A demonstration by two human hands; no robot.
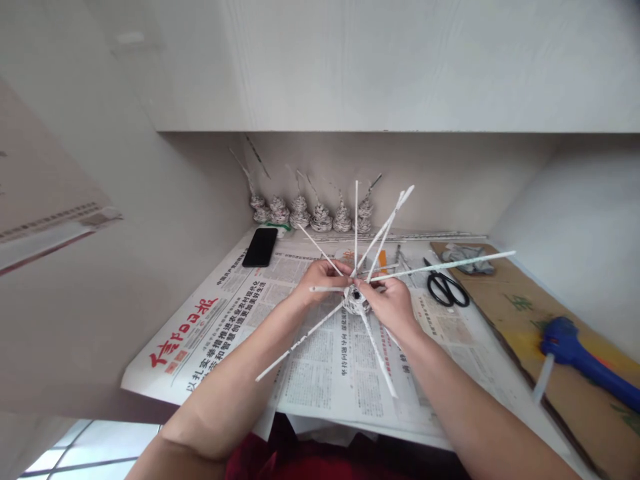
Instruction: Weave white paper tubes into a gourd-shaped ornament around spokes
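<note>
Between my hands is a small round piece woven from rolled paper sticks (357,305), with a dark hole in its middle. Several long white paper sticks (379,348) stick out from it in all directions like spokes. My left hand (320,277) pinches the weaving at its upper left side, fingers bent around the base of the sticks. On the right, my right hand (393,300) grips the same piece with thumb and fingertips close to the hole. The fingertips of both hands nearly meet behind the hole, and parts of the weave are hidden under them.
Newspaper (310,373) covers the table. Several finished woven gourd shapes (321,217) line the back wall. A black phone (260,247) lies at left. Black-handled scissors (447,289), cardboard (520,300) and a blue glue gun (585,360) are at right. An overhead cabinet (380,67) hangs above.
</note>
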